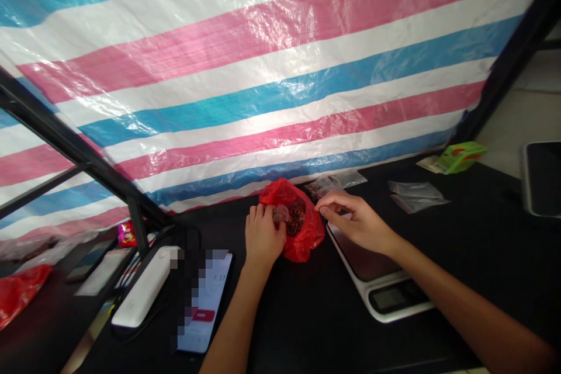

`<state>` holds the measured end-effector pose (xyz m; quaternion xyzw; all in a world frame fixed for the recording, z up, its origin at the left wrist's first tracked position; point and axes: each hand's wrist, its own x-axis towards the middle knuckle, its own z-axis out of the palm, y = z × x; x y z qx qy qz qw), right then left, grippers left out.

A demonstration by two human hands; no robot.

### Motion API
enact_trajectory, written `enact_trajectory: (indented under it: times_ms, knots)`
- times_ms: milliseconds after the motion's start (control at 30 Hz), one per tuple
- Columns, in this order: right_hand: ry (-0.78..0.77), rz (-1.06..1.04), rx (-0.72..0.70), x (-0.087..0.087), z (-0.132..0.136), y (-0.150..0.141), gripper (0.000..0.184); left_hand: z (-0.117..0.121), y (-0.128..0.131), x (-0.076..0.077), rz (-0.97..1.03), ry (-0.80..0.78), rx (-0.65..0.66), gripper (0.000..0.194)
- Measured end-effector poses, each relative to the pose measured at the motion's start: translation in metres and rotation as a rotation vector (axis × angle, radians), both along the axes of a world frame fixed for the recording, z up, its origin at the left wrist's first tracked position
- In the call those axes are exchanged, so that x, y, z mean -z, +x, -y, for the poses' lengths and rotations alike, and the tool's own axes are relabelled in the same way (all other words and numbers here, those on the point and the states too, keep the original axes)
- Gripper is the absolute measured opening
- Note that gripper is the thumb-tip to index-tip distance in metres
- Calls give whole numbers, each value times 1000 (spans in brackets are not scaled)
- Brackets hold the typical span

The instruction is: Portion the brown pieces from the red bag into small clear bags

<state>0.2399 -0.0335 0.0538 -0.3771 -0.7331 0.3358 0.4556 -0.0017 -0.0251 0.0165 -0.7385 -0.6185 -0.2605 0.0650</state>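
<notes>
A red plastic bag (312, 232) stands with its mouth open on the black table, small dark brown pieces (297, 219) inside. At the bag's left rim, my left hand (265, 232) curls its fingers around a small clear plastic bag (281, 214), which lies over the red bag's mouth. My right hand (353, 221) is at the red bag's right edge, above the corner of a kitchen scale (388, 280). Its thumb and forefinger are pinched together; whatever may be between them is too small to make out.
Clear zip bags (416, 194) lie behind the scale, near a green box (462, 156). Left of my left arm are a lit phone (205, 304) and a white power strip (146, 286) with cables. A striped tarp (280, 82) hangs behind, with a black metal frame (79, 158) at left.
</notes>
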Motion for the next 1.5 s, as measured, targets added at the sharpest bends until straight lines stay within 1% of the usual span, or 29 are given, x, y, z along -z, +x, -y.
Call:
enact_trajectory:
  times_ms: [67,167,300,367,433,533,600,633,733,800,867,933,967,1000,1067,1133,1200,1267,1300,1367,1500]
  knots:
    - [6,17,7,-1,0,0,28,0,-1,0,-23,-29,-10,17]
    - [12,30,11,-1,0,0,28,0,-2,1,-22,-28,-17,23]
    - [28,47,18,2,-1,2,24,-2,-1,2,50,-10,7,21]
    - [51,58,22,3,-2,3,22,-2,0,2,150,10,29,19]
    - [83,64,18,3,-2,4,21,-1,2,1,310,20,79,20]
    - [141,70,13,3,0,4,18,4,7,-2,578,9,216,21]
    - [179,79,0,3,3,3,19,9,9,-4,680,18,300,23]
    - [197,84,-10,3,4,2,22,12,11,-5,697,31,333,23]
    - [249,98,-37,4,10,-2,36,19,15,-5,633,59,457,25]
    - [275,107,-46,6,14,-6,39,24,18,-4,547,61,557,30]
    - [295,107,-46,6,17,-8,30,27,21,-3,479,51,640,33]
    - [303,91,-29,2,18,-8,15,30,24,-2,446,33,682,38]
    - [296,76,-19,-1,18,-6,7,30,25,-2,443,23,688,44]
    - [277,55,-13,-4,17,-4,4,31,26,-1,449,13,685,50]
    - [198,17,-11,-10,12,7,14,30,26,0,474,-7,662,60]
    - [75,31,-10,-13,4,22,19,27,24,0,503,-21,636,60]
    - [-51,157,-29,-11,-6,39,21,24,22,1,503,-32,607,55]
    - [-110,298,-53,-5,-15,53,20,22,21,1,474,-38,584,50]
    - [-113,364,-45,-1,-19,59,17,21,21,1,455,-39,578,48]
    - [-72,446,1,7,-25,67,12,21,21,1,428,-39,580,44]
    - [64,429,133,14,-35,74,21,22,23,2,455,-31,567,41]
